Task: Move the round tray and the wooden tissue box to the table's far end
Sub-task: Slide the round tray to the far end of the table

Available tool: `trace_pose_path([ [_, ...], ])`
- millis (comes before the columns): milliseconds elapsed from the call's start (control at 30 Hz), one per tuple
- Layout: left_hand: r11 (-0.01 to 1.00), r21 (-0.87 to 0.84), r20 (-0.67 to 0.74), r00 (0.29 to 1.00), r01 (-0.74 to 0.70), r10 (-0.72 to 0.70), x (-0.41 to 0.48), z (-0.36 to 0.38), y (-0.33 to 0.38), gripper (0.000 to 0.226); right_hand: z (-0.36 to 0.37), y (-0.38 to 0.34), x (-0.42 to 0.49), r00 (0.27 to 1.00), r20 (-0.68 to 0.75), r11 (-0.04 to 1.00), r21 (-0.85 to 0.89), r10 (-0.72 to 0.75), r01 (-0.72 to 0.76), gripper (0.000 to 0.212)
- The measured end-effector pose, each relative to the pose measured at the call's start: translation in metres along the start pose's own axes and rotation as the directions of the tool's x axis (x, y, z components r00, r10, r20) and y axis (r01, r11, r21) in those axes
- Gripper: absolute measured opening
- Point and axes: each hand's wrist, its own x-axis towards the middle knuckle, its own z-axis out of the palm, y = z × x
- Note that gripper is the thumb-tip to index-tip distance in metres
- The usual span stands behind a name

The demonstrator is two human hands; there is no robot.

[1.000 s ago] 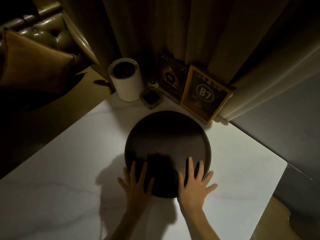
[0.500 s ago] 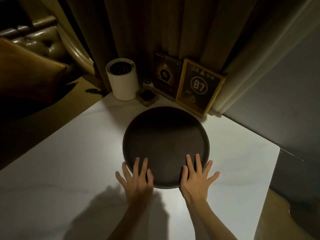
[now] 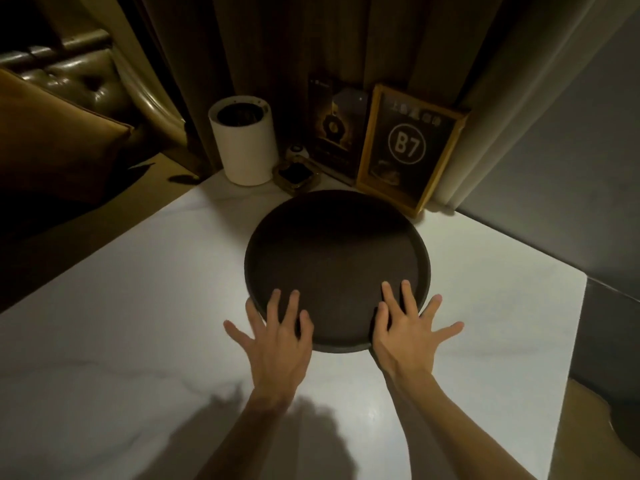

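A round dark brown tray (image 3: 336, 251) lies flat on the white marble table (image 3: 138, 306), its far rim close to the items standing at the table's far end. My left hand (image 3: 277, 341) rests flat on the tray's near left rim with its fingers spread. On the near right rim my right hand (image 3: 405, 334) also lies flat, two fingers on the tray's floor and the others over the edge. Neither hand grips anything. I see no wooden tissue box in this view.
At the far end stand a white cylinder (image 3: 244, 147), a small square dish (image 3: 296, 176), a dark card (image 3: 334, 129) and a framed B7 sign (image 3: 407, 147) against curtains. A leather sofa (image 3: 69, 74) is at the left. The table's right edge (image 3: 578, 341) drops off.
The tray has slid away from me toward the far end, and both hands have stayed on its near rim, their fingers spreading wider.
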Motion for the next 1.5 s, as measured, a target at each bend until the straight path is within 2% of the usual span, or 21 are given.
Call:
trace_pose_path([
  [100, 1.0, 0.004, -0.004, 1.0, 0.009, -0.009, 0.007, 0.001, 0.001, 0.065, 0.002, -0.002, 0.003, 1.0, -0.023, 1.0, -0.006, -0.007, 0.007, 0.06],
  [300, 0.996, 0.092, 0.048, 0.999, -0.002, -0.003, 0.007, 0.004, 0.001, 0.067, 0.001, -0.002, 0.006, 1.0, -0.018, 1.0, 0.003, -0.002, 0.002, 0.065],
  [467, 0.99, 0.138, 0.073, 0.997, -0.039, 0.029, 0.007, 0.001, 0.005, 0.06, 0.002, -0.002, 0.011, 0.999, -0.038, 1.0, 0.009, -0.004, 0.005, 0.066],
  [700, 0.984, 0.154, 0.106, 0.992, -0.089, 0.073, 0.009, 0.001, 0.004, 0.064, 0.004, -0.001, 0.012, 0.999, -0.052, 1.0, 0.014, -0.006, 0.007, 0.069],
  [767, 0.992, 0.114, 0.088, 0.995, -0.046, 0.036, 0.01, -0.003, 0.006, 0.066, 0.005, -0.001, 0.013, 0.998, -0.061, 1.0, 0.026, -0.007, 0.009, 0.069],
  [833, 1.0, -0.012, 0.055, 0.998, 0.025, -0.024, 0.009, -0.011, 0.007, 0.073, 0.004, 0.001, 0.012, 0.997, -0.066, 0.997, 0.057, -0.041, 0.045, 0.066],
  [967, 0.995, -0.062, 0.084, 0.993, -0.082, 0.087, -0.002, -0.015, -0.001, 0.083, 0.005, 0.023, -0.003, 0.964, -0.057, 0.953, 0.148, -0.26, 0.266, 0.063],
  [1067, 0.988, -0.067, 0.14, 0.979, -0.142, 0.15, -0.002, -0.016, -0.005, 0.09, 0.009, 0.038, -0.008, 0.928, 0.003, 0.924, 0.094, -0.372, 0.37, 0.066],
  [1200, 0.976, -0.042, 0.144, 0.966, -0.213, 0.217, 0.0, -0.013, -0.005, 0.091, 0.01, 0.037, -0.007, 0.921, 0.001, 0.919, 0.055, -0.39, 0.39, 0.066],
  [1500, 0.965, -0.08, 0.061, 0.965, -0.249, 0.254, 0.004, 0.006, -0.011, 0.085, 0.008, 0.033, -0.008, 0.923, -0.041, 0.922, 0.041, -0.383, 0.385, 0.066],
])
